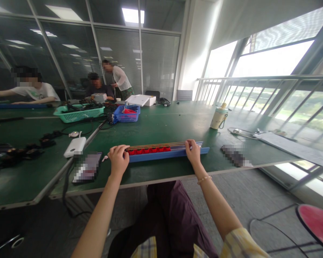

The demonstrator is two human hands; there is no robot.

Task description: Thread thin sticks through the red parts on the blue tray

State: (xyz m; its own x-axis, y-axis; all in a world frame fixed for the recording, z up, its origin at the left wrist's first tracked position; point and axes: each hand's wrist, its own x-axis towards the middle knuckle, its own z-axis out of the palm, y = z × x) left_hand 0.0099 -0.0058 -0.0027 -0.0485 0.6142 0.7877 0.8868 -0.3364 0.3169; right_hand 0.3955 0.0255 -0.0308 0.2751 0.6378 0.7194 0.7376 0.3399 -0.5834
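A long blue bar-shaped holder (167, 155) lies on the table in front of me. Along it runs a red notched piece (149, 150), covering its left and middle part; a clear or pale section (178, 147) shows to the right. Thin gold-and-dark strips (156, 145) stretch along the holder's upper side. My left hand (118, 157) is closed at the left end, its fingers curled on the strips. At the other end, my right hand (192, 150) pinches the strips near the holder's right part. The fingertips of both hands are partly hidden.
Phones (88, 167) (235, 155) lie either side of the holder. A white power bank (75, 147), a cream bottle (219, 116), a green basket (79, 114) and a blue basket (127, 115) stand around. Several people sit or stand beyond. The table's front edge (161, 182) is close.
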